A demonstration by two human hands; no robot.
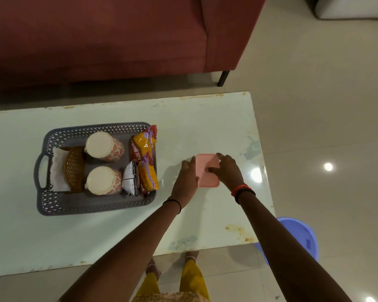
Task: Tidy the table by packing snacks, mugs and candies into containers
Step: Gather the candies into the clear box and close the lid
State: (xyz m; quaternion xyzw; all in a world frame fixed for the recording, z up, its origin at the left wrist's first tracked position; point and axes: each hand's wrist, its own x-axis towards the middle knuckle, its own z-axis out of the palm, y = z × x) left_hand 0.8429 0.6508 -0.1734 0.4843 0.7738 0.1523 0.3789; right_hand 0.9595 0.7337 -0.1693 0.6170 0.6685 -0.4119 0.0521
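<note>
A small pink lidded box [206, 166] lies on the white table [96, 232], right of centre. My left hand [186, 179] rests against its left side and my right hand [229, 171] presses on its lid from the right. Both hands grip the box. To the left stands a grey perforated basket [52, 205]. Inside it are two upside-down floral mugs [105, 147] [103, 180], snack packets [145, 155] [131, 180] and a small woven holder [74, 168] with white napkins. No candies are visible.
A red sofa [118, 35] stands just beyond the table's far edge. A blue plastic stool [301, 236] sits on the tiled floor by the table's near right corner. My feet show below the near edge.
</note>
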